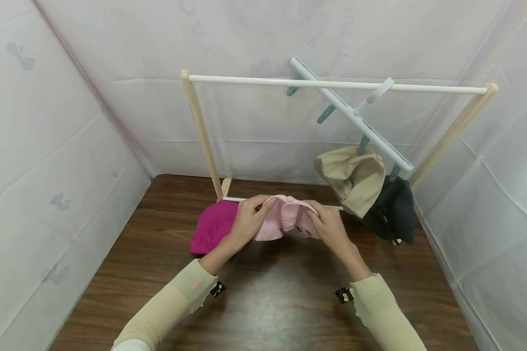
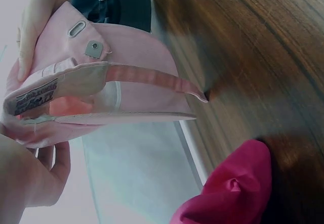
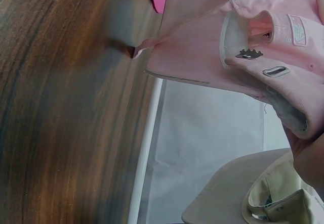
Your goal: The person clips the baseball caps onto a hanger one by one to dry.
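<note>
Both hands hold a pink cap (image 1: 289, 217) above the table near the rack's lower bar. The left hand (image 1: 250, 218) grips its left side, thumb toward me; the right hand (image 1: 328, 222) pinches the right side. In the left wrist view the cap's back strap (image 2: 147, 77) hangs loose, its metal buckle (image 2: 94, 48) apart from it. The brim (image 3: 192, 57) points down toward the table in the right wrist view. A magenta cap (image 1: 215, 226) lies on the table just left of the left hand.
A light-blue clip hanger (image 1: 351, 112) hangs tilted from the white rail (image 1: 263, 81) of a wooden-legged rack. A beige cap (image 1: 355, 178) and a dark cap (image 1: 392, 209) hang from its lower clips (image 1: 363, 145). White cloth walls (image 1: 92, 146) enclose the brown table (image 1: 263, 302).
</note>
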`<action>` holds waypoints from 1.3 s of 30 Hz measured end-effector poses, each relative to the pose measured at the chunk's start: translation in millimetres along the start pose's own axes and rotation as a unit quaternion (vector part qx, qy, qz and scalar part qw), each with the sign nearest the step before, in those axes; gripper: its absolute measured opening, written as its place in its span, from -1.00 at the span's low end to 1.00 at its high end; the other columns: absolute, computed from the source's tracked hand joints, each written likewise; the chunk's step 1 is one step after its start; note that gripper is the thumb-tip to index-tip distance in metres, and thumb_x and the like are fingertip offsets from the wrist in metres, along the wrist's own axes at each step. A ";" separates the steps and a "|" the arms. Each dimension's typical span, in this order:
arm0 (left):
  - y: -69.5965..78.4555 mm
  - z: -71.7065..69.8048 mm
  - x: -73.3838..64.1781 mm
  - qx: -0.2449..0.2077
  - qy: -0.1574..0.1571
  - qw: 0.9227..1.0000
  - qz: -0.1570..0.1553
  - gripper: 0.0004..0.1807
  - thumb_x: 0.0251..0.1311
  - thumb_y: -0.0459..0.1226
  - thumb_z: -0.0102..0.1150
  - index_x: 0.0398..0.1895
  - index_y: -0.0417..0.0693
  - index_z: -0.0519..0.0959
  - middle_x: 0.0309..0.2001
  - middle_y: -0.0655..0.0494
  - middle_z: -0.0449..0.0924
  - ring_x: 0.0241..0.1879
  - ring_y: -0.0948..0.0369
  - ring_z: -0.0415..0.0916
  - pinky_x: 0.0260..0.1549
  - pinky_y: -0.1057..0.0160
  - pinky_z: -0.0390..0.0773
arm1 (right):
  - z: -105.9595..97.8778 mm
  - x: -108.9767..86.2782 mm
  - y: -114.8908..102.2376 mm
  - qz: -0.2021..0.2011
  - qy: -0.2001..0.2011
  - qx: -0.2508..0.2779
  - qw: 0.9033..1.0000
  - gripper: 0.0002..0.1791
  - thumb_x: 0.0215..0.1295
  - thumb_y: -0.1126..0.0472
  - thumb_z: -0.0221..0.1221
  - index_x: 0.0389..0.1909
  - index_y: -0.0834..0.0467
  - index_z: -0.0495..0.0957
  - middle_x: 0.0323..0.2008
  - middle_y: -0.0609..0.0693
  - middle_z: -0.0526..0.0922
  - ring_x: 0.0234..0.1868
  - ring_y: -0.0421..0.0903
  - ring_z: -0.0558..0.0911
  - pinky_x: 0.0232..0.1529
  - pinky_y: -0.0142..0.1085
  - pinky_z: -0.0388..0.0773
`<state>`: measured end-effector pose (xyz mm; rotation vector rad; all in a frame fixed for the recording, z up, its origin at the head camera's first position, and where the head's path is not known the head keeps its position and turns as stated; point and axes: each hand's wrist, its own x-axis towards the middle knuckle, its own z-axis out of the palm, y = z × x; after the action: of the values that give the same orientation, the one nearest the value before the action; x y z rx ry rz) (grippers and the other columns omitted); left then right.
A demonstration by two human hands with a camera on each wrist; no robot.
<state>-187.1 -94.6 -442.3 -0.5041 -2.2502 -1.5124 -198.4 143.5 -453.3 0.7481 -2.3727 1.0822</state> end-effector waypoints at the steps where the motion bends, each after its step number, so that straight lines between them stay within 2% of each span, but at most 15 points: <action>1: 0.5 0.4 0.4 -0.004 0.002 1.000 0.001 -0.77 0.44 -0.15 0.21 -0.09 -0.04 0.79 -0.15 0.11 0.79 -0.13 0.23 0.71 -0.12 0.18 0.68 | -0.3 0.4 -0.3 0.000 0.001 0.002 1.000 -0.84 0.42 0.30 0.24 -0.07 0.17 0.72 -0.19 0.12 0.79 -0.26 0.02 0.75 -0.23 0.01 0.68; 7: 6.3 3.3 5.5 -0.022 0.010 1.000 0.006 -0.77 0.44 -0.16 0.21 -0.12 -0.04 0.79 -0.20 0.11 0.79 -0.17 0.21 0.70 -0.15 0.17 0.66 | -3.6 5.2 -1.8 -0.005 0.015 0.004 1.000 -0.85 0.42 0.32 0.24 -0.08 0.19 0.72 -0.20 0.13 0.79 -0.25 0.03 0.76 -0.25 0.01 0.69; 13: 11.2 3.9 10.8 -0.007 0.013 1.000 0.006 -0.76 0.46 -0.16 0.18 -0.10 -0.05 0.79 -0.19 0.11 0.79 -0.18 0.27 0.70 -0.17 0.22 0.67 | -7.3 9.2 -3.7 -0.004 0.018 -0.009 1.000 -0.83 0.42 0.29 0.25 -0.04 0.18 0.69 -0.16 0.15 0.79 -0.24 0.08 0.76 -0.21 0.05 0.68; 18: 11.4 4.4 13.0 -0.007 0.017 1.000 0.022 -0.75 0.46 -0.15 0.19 -0.12 -0.07 0.79 -0.20 0.10 0.79 -0.16 0.24 0.71 -0.14 0.21 0.68 | -7.2 11.0 -5.2 -0.012 0.026 -0.015 0.999 -0.83 0.40 0.30 0.26 -0.04 0.18 0.69 -0.19 0.14 0.79 -0.29 0.06 0.74 -0.24 0.04 0.67; 25: 11.7 3.6 11.5 0.001 0.011 0.999 0.045 -0.76 0.47 -0.18 0.17 -0.11 -0.08 0.78 -0.21 0.10 0.79 -0.15 0.22 0.71 -0.10 0.21 0.67 | -5.0 10.2 -9.4 -0.010 0.013 -0.022 1.000 -0.80 0.34 0.32 0.30 -0.04 0.17 0.68 -0.27 0.16 0.78 -0.47 -0.01 0.60 -0.36 0.00 0.64; 30: 13.1 2.8 10.8 -0.001 0.019 0.999 0.050 -0.76 0.47 -0.19 0.17 -0.11 -0.09 0.78 -0.21 0.08 0.79 -0.15 0.20 0.72 -0.10 0.18 0.67 | -4.6 11.4 -11.1 -0.016 0.018 -0.027 0.999 -0.79 0.31 0.35 0.31 -0.05 0.17 0.69 -0.24 0.14 0.79 -0.48 -0.06 0.56 -0.37 -0.04 0.64; 39: 14.0 1.6 10.5 -0.009 0.024 0.998 0.050 -0.77 0.45 -0.18 0.19 -0.10 -0.07 0.78 -0.20 0.09 0.79 -0.15 0.21 0.72 -0.10 0.19 0.67 | -7.2 14.0 -15.3 -0.033 0.025 -0.029 0.999 -0.81 0.32 0.35 0.30 -0.08 0.17 0.69 -0.34 0.09 0.78 -0.53 -0.12 0.49 -0.46 -0.12 0.57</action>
<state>-189.4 -87.3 -426.5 -0.5703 -2.1438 -1.4815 -198.4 136.6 -432.4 0.7645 -2.3104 0.9901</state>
